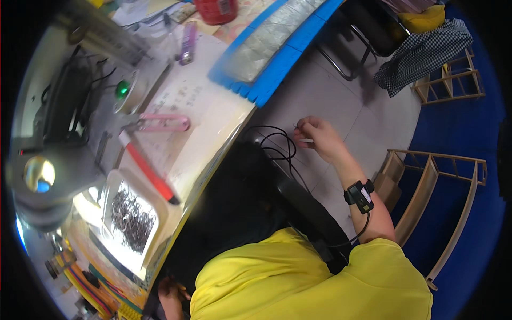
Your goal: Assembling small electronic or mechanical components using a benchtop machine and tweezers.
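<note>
My right hand [316, 136] is held out over the floor to the right of the workbench. Its fingers are pinched together, with a very thin, wire-like bit at the tips and a small pale stick by the lower fingers. At the lower left, my left hand [170, 296] is low beside the bench edge, its fingers curled and partly in shadow; what they hold is hidden. Nearest to it on the bench is a white tray [152, 250] with many small dark metal pieces [130, 218]. Beyond the tray lie a red-handled tool [150, 169] and a pink-handled tool [162, 122].
A blue foam strip [282, 72] under clear plastic overhangs the bench's far edge, near a purple lighter [188, 42] and a red jar [216, 9]. A black cable [290, 154] loops below my right hand. Wooden racks [426, 186] and a checkered cloth [421, 53] are at the right.
</note>
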Demonstrator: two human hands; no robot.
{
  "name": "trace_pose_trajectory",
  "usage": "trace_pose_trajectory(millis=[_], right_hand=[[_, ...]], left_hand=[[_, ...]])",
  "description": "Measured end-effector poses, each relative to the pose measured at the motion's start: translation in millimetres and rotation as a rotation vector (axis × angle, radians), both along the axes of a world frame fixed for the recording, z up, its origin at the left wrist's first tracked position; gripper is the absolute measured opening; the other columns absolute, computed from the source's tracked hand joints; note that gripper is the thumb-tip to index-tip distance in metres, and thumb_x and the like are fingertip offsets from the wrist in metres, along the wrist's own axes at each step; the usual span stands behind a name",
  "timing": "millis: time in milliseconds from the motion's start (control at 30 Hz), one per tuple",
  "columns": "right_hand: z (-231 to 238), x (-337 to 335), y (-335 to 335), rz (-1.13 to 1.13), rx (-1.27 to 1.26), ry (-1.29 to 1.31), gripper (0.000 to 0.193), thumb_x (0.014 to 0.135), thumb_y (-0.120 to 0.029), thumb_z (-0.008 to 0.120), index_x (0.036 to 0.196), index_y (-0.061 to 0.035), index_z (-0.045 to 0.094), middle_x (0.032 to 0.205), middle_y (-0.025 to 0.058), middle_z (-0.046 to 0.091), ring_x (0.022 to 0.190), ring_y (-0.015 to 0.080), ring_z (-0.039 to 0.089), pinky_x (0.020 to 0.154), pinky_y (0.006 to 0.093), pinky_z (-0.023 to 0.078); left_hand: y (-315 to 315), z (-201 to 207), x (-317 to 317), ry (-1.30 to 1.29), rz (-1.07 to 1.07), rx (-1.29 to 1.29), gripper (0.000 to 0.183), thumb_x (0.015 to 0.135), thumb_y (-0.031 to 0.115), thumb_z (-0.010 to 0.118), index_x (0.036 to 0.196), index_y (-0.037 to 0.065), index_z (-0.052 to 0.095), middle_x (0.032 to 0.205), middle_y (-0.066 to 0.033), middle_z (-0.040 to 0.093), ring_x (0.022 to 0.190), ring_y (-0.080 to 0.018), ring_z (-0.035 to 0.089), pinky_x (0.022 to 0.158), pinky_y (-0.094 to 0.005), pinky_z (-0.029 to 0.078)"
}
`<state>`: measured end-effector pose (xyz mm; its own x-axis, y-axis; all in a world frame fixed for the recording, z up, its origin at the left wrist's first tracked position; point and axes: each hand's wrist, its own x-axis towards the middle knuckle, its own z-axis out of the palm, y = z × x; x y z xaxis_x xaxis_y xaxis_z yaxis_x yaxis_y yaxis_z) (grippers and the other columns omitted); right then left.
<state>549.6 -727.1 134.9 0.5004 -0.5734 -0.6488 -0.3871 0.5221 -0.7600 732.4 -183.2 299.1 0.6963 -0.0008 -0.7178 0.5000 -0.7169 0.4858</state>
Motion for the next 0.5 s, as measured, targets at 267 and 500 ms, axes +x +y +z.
trace_pose_trajectory(millis=[267, 500], right_hand=[[-119, -38, 46, -0.253, 0.151, 0.268, 0.027, 0.106, -0.022, 0.051, 0.119, 0.0008, 0.059, 0.112, 0.0143, 0.071, 0.097, 0.0248, 0.071, 0.074, 0.0407, 0.062], [-109, -7, 32, -0.128, 0.378, 0.133, 0.02, 0.106, -0.011, 0.044, 0.11, 0.0075, 0.052, 0.106, 0.0247, 0.074, 0.062, 0.0178, 0.056, 0.048, 0.0318, 0.044]], left_hand=[[-58, 20, 15, 0.148, -0.029, 0.222, 0.026, 0.103, 0.018, 0.063, 0.121, -0.001, 0.066, 0.08, -0.003, 0.064, 0.062, -0.0087, 0.05, 0.056, -0.0271, 0.038], [70, -81, 52, -0.011, 0.274, 0.163, 0.01, 0.104, 0.014, 0.061, 0.11, 0.006, 0.062, 0.085, -0.0088, 0.069, 0.06, -0.012, 0.059, 0.051, -0.027, 0.045]])
